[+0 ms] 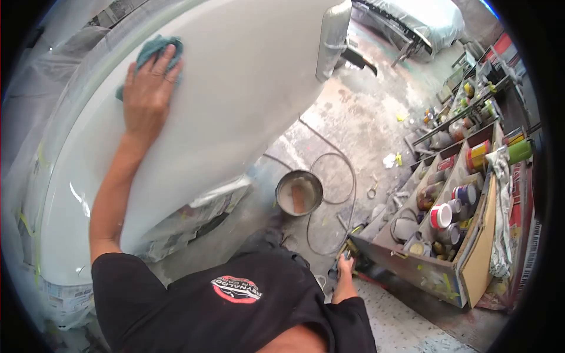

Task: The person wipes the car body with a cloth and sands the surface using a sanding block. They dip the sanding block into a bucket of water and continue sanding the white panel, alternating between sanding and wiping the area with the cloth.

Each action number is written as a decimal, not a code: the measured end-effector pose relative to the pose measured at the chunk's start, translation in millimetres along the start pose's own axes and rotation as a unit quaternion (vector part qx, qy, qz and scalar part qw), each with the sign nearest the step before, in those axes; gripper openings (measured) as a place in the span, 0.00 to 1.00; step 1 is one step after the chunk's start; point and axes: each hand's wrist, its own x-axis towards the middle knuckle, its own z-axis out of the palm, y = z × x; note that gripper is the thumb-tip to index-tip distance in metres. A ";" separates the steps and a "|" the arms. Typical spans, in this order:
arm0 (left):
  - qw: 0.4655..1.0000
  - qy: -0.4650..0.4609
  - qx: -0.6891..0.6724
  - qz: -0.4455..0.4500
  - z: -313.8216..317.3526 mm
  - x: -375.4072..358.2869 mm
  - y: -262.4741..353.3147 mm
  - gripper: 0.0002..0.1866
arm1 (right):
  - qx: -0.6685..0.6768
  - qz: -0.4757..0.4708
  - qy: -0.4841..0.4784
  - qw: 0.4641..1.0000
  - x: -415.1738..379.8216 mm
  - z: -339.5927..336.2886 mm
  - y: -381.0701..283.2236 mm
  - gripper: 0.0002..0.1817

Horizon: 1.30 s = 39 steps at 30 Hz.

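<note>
Where one panel (247,76) curves, left hand (149,94) presses one cloth (154,46).

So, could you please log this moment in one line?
left hand: teal cloth on car panel; right hand: low, contents unclear; bucket: upright

The person wears a black T-shirt (223,300) with short sleeves. From here I see a red, white and black badge (236,289) with curved letters on it.

Stained concrete floor (353,112), cluttered shelving unit (382,242)
</note>
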 end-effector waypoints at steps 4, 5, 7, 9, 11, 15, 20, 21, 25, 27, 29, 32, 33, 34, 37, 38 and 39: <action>0.994 0.054 -0.005 -0.096 32.9 16.9 35.5 0.26 | 0.008 0.007 0.029 1.000 41.4 17.2 6.7 0.48; 0.990 0.064 -0.008 -0.123 38.7 21.9 45.5 0.25 | 0.003 -0.011 0.029 0.999 42.6 18.6 -4.5 0.46; 0.985 0.085 -0.020 -0.150 46.5 32.6 63.2 0.18 | -0.020 -0.046 0.028 0.998 32.9 11.3 -40.6 0.45; 0.984 0.083 -0.028 -0.155 53.3 40.6 77.2 0.15 | -0.002 -0.072 0.006 0.997 20.2 3.3 -82.8 0.45; 0.985 0.085 -0.032 -0.144 64.4 46.9 91.4 0.16 | -0.019 -0.138 0.021 0.990 39.1 1.5 -113.9 0.45; 0.988 0.078 -0.059 -0.120 96.5 49.1 126.2 0.20 | 0.016 -0.277 -0.004 0.961 83.4 -5.3 -174.1 0.44; 0.974 -0.023 -0.206 -0.091 140.5 23.2 204.4 0.23 | 0.036 -0.343 -0.020 0.938 100.0 -32.2 -237.4 0.41; 0.962 -0.043 -0.252 -0.100 152.8 15.0 225.3 0.23 | 0.017 -0.321 -0.014 0.947 115.1 -35.8 -243.0 0.42; 0.900 -0.147 -0.348 -0.217 203.7 -32.9 328.8 0.17 | -0.010 -0.300 -0.065 0.952 196.7 -50.1 -243.5 0.45; 0.832 -0.244 -0.389 -0.312 216.4 -80.6 390.8 0.14 | -0.025 -0.293 -0.080 0.952 238.1 -63.7 -232.5 0.45; 0.743 -0.314 -0.421 -0.415 238.0 -123.9 446.0 0.12 | -0.052 -0.273 -0.079 0.957 263.2 -84.8 -220.0 0.46; 0.644 -0.350 -0.457 -0.504 250.6 -176.2 505.3 0.14 | -0.115 -0.265 -0.069 0.955 269.2 -121.7 -214.2 0.46; 0.593 -0.393 -0.479 -0.515 256.2 -193.2 516.9 0.21 | -0.154 -0.237 -0.085 0.956 269.1 -135.3 -215.2 0.45; 0.618 -0.394 -0.449 -0.512 249.8 -186.8 523.6 0.25 | -0.154 -0.193 -0.111 0.963 256.7 -148.9 -224.2 0.45; 0.648 -0.430 -0.383 -0.499 225.2 -156.3 543.2 0.43 | -0.204 -0.196 -0.099 0.954 270.6 -162.4 -219.3 0.45; 0.666 -0.412 -0.382 -0.490 219.3 -163.1 556.0 0.44 | -0.221 -0.235 -0.096 0.942 307.8 -155.5 -195.8 0.46; 0.688 -0.380 -0.400 -0.471 210.3 -173.7 568.3 0.40 | -0.206 -0.257 -0.104 0.938 331.5 -152.5 -182.7 0.46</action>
